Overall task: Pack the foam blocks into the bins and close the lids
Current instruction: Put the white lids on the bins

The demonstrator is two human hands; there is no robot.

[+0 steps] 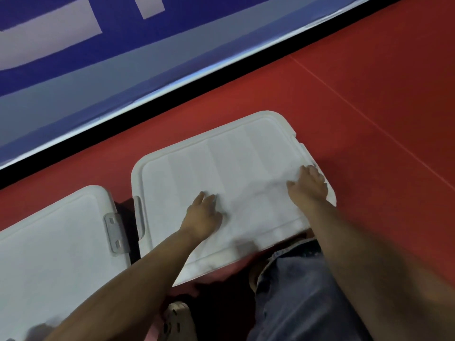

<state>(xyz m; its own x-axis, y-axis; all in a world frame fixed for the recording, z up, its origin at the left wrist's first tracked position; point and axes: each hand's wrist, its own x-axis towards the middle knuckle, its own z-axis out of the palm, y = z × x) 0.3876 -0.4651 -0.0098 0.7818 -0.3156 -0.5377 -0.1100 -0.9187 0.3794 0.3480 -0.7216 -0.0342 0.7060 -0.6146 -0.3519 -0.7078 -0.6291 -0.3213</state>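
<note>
With my left hand (pixel 203 215) and right hand (pixel 309 185) flat, fingers spread, on the lid (pixel 221 168) of the bin on the red floor (pixel 344 94), I should press evenly toward its edges until it seats.

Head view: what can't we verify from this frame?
- Foam blocks: none visible; both white lids hide the bin contents.
- Right latch: covered by the right hand.
- Left bin: cut off by the frame's left and bottom edges.
- Left hand: motion-blurred, pressing force unclear.
</note>
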